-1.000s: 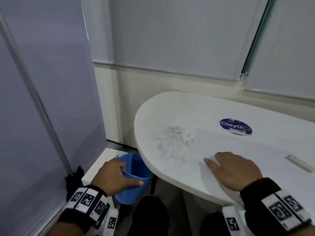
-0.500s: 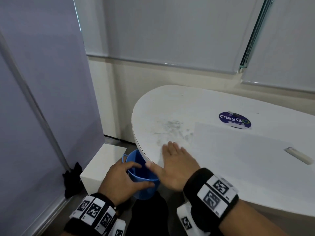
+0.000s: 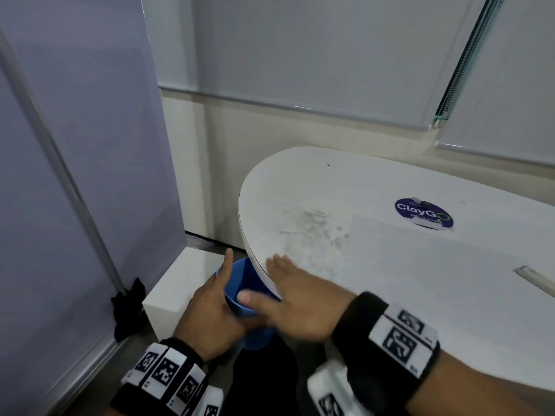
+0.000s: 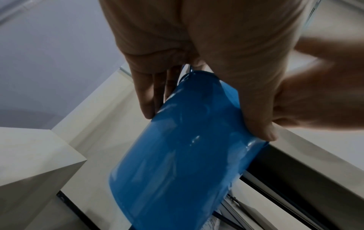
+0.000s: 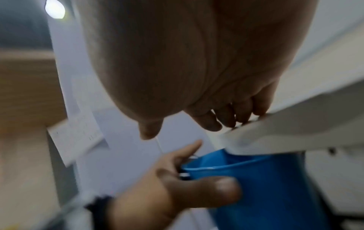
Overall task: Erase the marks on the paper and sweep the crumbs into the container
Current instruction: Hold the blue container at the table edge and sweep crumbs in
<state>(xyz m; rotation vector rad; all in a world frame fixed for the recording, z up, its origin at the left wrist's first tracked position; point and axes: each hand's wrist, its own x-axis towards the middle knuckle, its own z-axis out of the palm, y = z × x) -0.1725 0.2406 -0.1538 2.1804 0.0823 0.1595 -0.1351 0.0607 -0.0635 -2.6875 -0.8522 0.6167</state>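
My left hand (image 3: pixel 214 307) grips the blue container (image 3: pixel 240 291) just under the rounded edge of the white table (image 3: pixel 315 181). Thumb and fingers clasp its wall (image 4: pixel 177 155), and the index finger lies straight along the rim. My right hand (image 3: pixel 292 295) lies flat and blurred at the table edge, its thumb over the container's mouth (image 5: pixel 265 186) and its fingertips (image 5: pixel 226 119) on the edge. Grey crumbs and smudges (image 3: pixel 312 226) lie on the table beyond that hand. The white paper (image 3: pixel 435 265) lies to the right, with a white eraser (image 3: pixel 537 280) on it.
A blue round sticker (image 3: pixel 423 213) is on the table behind the paper. A white box (image 3: pixel 183 283) stands on the floor left of the container, with a black object (image 3: pixel 129 307) beside it. A grey panel (image 3: pixel 75 145) stands close on the left.
My right hand has left the paper and swept left across the table to its edge over the container. My left hand has brought the container closer under that edge.
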